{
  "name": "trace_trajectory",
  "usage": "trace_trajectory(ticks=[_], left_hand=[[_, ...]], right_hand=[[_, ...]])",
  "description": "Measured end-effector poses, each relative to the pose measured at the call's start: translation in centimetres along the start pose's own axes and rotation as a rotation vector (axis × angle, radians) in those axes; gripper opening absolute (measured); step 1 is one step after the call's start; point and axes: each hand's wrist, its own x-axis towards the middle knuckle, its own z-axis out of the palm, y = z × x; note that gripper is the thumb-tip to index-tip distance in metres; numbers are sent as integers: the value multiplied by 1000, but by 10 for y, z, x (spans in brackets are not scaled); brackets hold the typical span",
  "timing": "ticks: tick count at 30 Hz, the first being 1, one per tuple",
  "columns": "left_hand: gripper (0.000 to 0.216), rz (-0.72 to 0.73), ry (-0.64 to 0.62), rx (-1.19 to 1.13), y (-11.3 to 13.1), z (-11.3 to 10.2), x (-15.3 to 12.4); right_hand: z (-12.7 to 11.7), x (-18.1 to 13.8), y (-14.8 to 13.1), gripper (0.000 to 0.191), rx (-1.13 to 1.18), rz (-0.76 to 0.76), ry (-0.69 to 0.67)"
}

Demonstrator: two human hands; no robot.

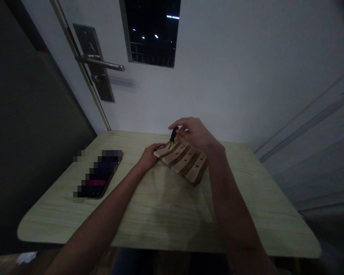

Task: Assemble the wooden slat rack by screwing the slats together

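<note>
Apparently unlabelled: right hand [196, 133] pinches screwdriver [173, 135]; left hand [149, 156] steadies slatted wood piece [183, 158].

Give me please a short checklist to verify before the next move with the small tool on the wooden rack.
1. Left hand steadies the wooden rack at its left end: ok.
2. Right hand pinches the small black tool by its top: ok.
3. Tool stands upright at the rack's far left corner: ok.
4. Tool tip sits in a hole: cannot tell, too dark and small.
5. Rack lies flat on the table: not ok, its near edge looks raised.
6. Phone lies apart from both hands: ok.
</note>
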Motion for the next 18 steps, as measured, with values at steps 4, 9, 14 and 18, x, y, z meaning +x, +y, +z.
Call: trace_trajectory(ticks=[4, 9, 14, 18], left_hand=[[48, -20, -42, -110, -1, -3, 1], [47, 14, -137, -203, -4, -4, 1], [45, -40, -161, -227, -1, -5, 3], [48, -62, -200, -288, -1, -6, 3]], right_hand=[[0, 1, 2, 33, 68, -24, -6], [0, 3, 0, 18, 77, 25, -7], [-6, 4, 2, 14, 74, 55, -44], [-13, 11, 4, 13, 168, 25, -217]])
